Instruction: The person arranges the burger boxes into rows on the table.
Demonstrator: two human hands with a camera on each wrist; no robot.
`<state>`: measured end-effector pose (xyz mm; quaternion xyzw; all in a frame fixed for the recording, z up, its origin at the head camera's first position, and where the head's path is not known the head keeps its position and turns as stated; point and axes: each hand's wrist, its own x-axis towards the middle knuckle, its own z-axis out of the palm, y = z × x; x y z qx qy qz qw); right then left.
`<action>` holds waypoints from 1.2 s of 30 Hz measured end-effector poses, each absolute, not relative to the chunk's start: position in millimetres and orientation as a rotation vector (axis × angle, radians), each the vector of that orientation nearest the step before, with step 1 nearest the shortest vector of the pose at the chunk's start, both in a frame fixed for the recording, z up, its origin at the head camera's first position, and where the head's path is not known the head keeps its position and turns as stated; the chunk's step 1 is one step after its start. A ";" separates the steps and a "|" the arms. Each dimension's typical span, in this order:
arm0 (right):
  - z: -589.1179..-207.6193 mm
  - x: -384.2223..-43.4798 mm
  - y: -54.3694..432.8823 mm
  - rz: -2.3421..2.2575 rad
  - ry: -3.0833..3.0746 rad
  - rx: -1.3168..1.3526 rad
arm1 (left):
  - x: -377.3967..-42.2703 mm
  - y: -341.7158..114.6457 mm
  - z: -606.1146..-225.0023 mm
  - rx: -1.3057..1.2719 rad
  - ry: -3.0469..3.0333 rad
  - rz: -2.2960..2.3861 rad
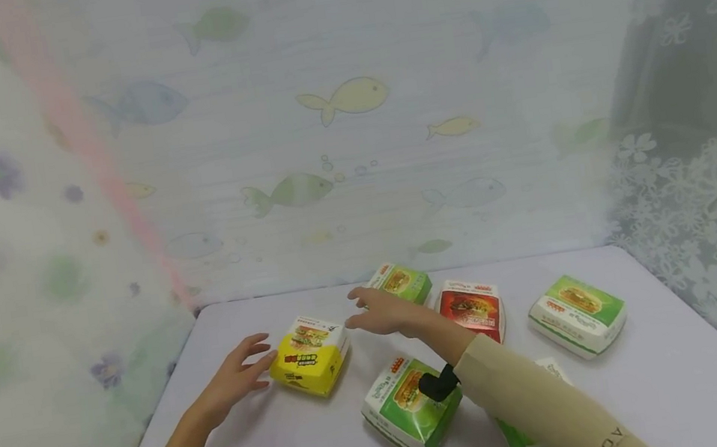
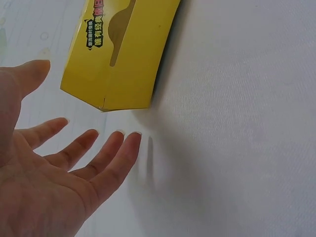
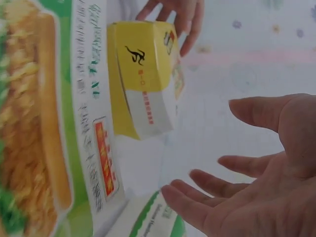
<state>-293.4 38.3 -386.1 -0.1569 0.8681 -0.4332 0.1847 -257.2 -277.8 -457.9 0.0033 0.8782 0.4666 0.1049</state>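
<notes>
A yellow and white burger box (image 1: 311,358) sits on the table between my two hands. My left hand (image 1: 238,379) is at its left side, fingers spread and holding nothing; in the left wrist view a gap shows between those fingertips (image 2: 132,140) and the yellow box (image 2: 126,54). To the right of the box, my right hand (image 1: 387,312) reaches in with loosely spread fingers and holds nothing. It overlaps a green and white burger box (image 1: 407,283) at the back in the head view. The right wrist view shows the yellow box (image 3: 143,79) beyond the right fingers.
A red and white box (image 1: 471,307) stands right of my right hand. Another green box (image 1: 413,405) lies below my right forearm, with one partly hidden under the sleeve (image 1: 526,443). One more green box (image 1: 578,315) is at the right. Patterned curtains (image 1: 355,201) surround the white table (image 1: 665,379).
</notes>
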 end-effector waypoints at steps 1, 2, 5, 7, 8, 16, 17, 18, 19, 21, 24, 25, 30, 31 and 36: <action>-387.0 -294.9 35.6 -1.214 2.430 -0.424 | -257.6 -277.3 -458.2 0.007 2.587 1.375; -387.8 -296.3 32.9 -1.209 2.413 -0.403 | -257.9 -276.9 -458.6 0.007 2.587 1.371; -390.1 -299.8 24.8 -1.196 2.372 -0.361 | -259.3 -276.0 -459.2 -0.002 2.589 1.360; -391.4 -301.1 20.2 -1.181 2.365 -0.356 | -260.2 -275.8 -459.6 -0.005 2.587 1.356; -392.2 -301.8 18.0 -1.176 2.364 -0.356 | -260.7 -275.7 -459.9 -0.006 2.587 1.354; -393.7 -306.7 9.6 -1.136 2.399 -0.327 | -263.4 -273.6 -463.3 -0.010 2.575 1.363; -393.9 -307.7 8.7 -1.124 2.402 -0.322 | -263.6 -273.5 -463.2 -0.010 2.575 1.365; -394.3 -308.7 7.9 -1.114 2.401 -0.319 | -263.7 -273.4 -463.0 -0.008 2.576 1.366; -395.1 -309.8 7.0 -1.099 2.401 -0.319 | -263.7 -273.4 -462.7 -0.005 2.576 1.368; -397.1 -312.0 4.9 -1.074 2.400 -0.330 | -263.2 -273.6 -461.8 0.000 2.576 1.373; -400.8 -313.9 1.6 -1.019 2.400 -0.347 | -262.9 -274.5 -461.7 0.015 2.570 1.370; -402.0 -313.8 0.7 -0.998 2.398 -0.349 | -262.8 -274.7 -462.3 0.014 2.564 1.368; -406.1 -313.1 -3.1 -0.946 2.389 -0.352 | -263.7 -275.3 -465.9 0.018 2.519 1.376; -406.1 -313.0 -3.6 -0.948 2.389 -0.356 | -263.7 -275.2 -466.2 0.022 2.512 1.381; -404.4 -314.2 -4.9 -0.960 2.383 -0.374 | -263.9 -274.5 -463.6 0.054 2.483 1.397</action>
